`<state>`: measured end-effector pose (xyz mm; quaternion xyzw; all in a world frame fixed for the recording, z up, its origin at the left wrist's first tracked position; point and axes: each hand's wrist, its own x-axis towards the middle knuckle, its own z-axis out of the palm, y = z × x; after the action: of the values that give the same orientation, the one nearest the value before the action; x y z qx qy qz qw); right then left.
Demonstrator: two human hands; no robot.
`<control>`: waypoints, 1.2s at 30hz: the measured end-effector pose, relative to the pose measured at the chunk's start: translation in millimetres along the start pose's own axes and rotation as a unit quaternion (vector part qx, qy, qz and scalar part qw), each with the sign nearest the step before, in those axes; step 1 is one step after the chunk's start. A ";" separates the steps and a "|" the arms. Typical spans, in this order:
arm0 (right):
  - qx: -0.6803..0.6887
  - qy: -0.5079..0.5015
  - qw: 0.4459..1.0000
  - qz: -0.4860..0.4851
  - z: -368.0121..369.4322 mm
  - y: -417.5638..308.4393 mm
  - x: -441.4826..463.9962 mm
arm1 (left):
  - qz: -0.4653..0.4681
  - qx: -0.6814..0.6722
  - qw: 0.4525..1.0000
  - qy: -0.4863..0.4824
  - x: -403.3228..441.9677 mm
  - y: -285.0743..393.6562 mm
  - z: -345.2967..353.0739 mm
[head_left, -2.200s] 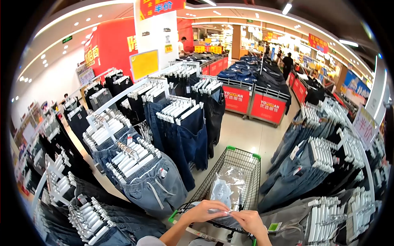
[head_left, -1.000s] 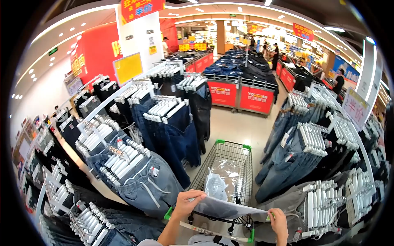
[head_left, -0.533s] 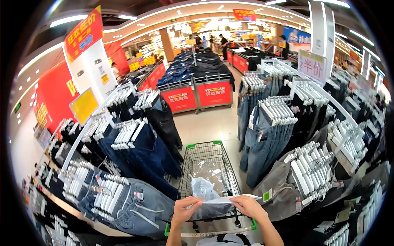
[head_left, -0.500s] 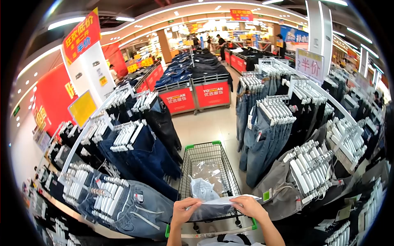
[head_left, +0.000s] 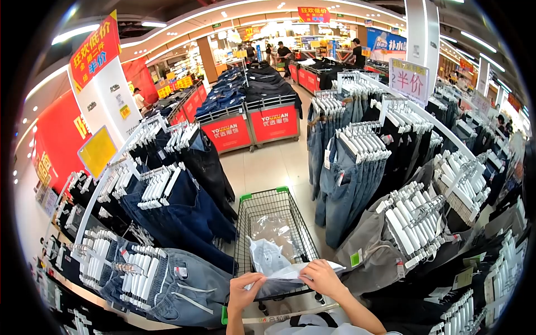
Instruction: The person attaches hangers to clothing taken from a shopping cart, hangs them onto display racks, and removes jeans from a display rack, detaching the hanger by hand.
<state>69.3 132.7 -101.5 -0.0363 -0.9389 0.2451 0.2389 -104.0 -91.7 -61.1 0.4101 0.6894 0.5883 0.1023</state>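
Over the near end of the shopping cart (head_left: 264,192), some thin white plastic (head_left: 285,273) is hanging between two hands. The left hand (head_left: 244,291) is pinching its left side, and the right hand (head_left: 324,278) is gripping it farther right. Inside the cart, a pale packet (head_left: 267,254) is lying near some clear plastic (head_left: 274,228). Left and right, pants (head_left: 192,273) are hanging. Far away, red bins (head_left: 273,124) are holding clothes (head_left: 224,88).

white plastic (head_left: 286,272) blocked near end of cart (head_left: 265,204), jeans (head_left: 352,184) hemmed left and right, floor (head_left: 267,167) lay open beyond, red bins (head_left: 274,124) stood far
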 end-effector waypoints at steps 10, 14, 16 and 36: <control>0.086 -0.054 0.990 0.096 0.0 2.2 0.9 | 0.007 -0.005 1.000 0.002 -1.3 -4.0 4.5; 0.113 -0.067 0.991 0.015 -5.8 2.6 0.6 | -0.008 0.000 1.000 0.005 -0.1 -3.2 3.4; 0.187 -0.096 0.978 -0.005 -11.1 0.3 -1.7 | -0.014 0.000 1.000 0.009 -0.7 -4.0 2.2; 0.022 -0.213 0.976 0.046 130.6 58.6 -7.7 | 0.125 -0.015 0.983 -0.136 -1.1 34.8 59.8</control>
<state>12.3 124.8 -232.7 -0.0208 -0.9598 0.2788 0.0225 -50.5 -49.9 -47.5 0.5674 0.6034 0.5458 0.1270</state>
